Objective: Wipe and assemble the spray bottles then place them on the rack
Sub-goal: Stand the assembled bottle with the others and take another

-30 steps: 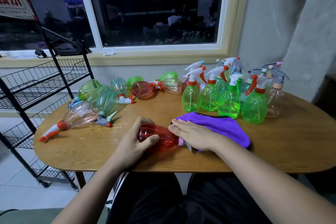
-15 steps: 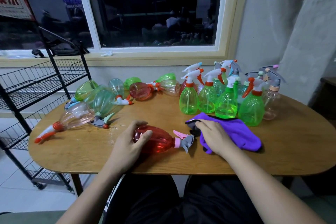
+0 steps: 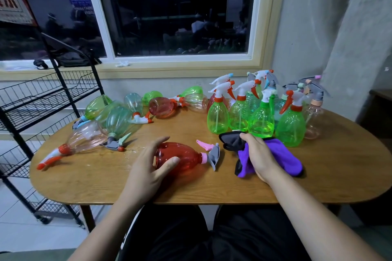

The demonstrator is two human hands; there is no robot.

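Note:
A red spray bottle [image 3: 182,158] with a pink collar and grey-pink trigger head lies on its side near the front of the wooden table [image 3: 318,184]. My left hand [image 3: 148,167] wraps around its base, thumb on the near side. My right hand [image 3: 257,154] grips a bunched purple cloth [image 3: 284,159] with a black edge, just right of the bottle's head and apart from it. The black wire rack [image 3: 42,99] stands at the left of the table.
Several upright green and clear spray bottles [image 3: 263,118] cluster at the back right. Several more bottles [image 3: 118,118] lie on their sides at the back left, one clear bottle with an orange-white head [image 3: 70,146] near the left edge. A window and wall lie behind.
My right hand has left the bottle's neck, moved right and gathered the purple cloth into a bunch. The trigger head is now uncovered. My left hand stays on the red bottle.

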